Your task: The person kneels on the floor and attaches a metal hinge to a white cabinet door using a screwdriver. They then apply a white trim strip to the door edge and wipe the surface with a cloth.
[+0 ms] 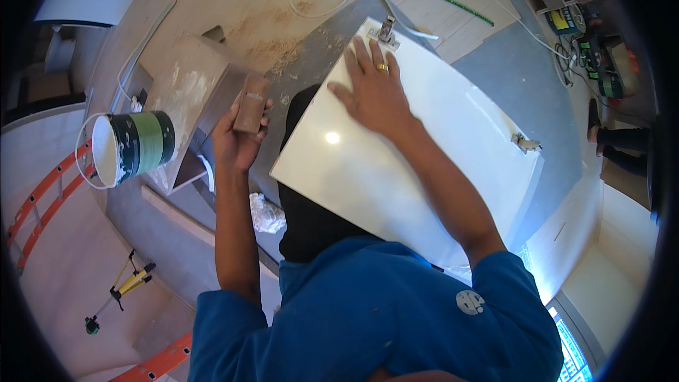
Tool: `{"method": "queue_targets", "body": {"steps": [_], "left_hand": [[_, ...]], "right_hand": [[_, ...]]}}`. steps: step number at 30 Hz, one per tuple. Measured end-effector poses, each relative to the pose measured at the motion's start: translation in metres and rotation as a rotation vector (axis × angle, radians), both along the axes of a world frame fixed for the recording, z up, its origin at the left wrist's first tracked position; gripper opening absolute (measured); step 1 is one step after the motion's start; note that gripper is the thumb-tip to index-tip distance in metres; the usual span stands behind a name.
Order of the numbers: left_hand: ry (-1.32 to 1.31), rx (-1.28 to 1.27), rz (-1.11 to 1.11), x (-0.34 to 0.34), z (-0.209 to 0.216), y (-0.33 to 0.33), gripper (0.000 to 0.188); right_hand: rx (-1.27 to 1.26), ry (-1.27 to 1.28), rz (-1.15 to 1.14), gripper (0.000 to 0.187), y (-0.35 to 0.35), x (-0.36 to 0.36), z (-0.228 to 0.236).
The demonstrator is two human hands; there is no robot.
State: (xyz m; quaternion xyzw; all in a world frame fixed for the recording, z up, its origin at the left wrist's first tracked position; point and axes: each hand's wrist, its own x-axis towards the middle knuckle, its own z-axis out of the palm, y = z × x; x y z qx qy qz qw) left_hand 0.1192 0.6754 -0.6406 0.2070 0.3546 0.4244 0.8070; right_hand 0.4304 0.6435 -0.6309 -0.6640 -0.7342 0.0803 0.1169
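white panel (378, 170) glossy, flat; brown block (251, 105) rectangular

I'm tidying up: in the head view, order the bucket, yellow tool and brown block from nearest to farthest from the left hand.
1. Brown block: held in the left hand.
2. Bucket: to its left.
3. Yellow tool: far lower left.
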Motion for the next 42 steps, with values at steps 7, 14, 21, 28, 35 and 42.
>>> {"method": "queue_targets", "body": {"steps": [7,14,21,28,35,42], "left_hand": [[0.056,0.041,-0.08,-0.009,0.022,-0.002,0.069],[0.22,0.103,-0.097,-0.023,0.052,-0.024,0.076],[0.134,0.045,-0.128,-0.042,0.056,-0.051,0.072],[1.116,0.569,-0.186,-0.034,0.088,-0.074,0.059],[1.372,0.98,-0.306,-0.05,0.107,-0.093,0.062],[1.423,1.086,-0.421,-0.046,0.104,-0.11,0.057]], "right_hand": [[0.033,0.037,0.058,0.069,0.019,0.001,-0.005],[0.038,0.019,0.079,0.068,0.022,-0.013,-0.003],[0.135,0.04,0.058,0.061,0.02,-0.009,-0.008],[0.005,0.579,-0.353,0.055,0.028,0.035,0.009],[0.367,0.382,-0.32,0.041,0.032,0.069,-0.006],[0.04,0.141,-0.354,0.048,0.032,0.071,0.005]]}}
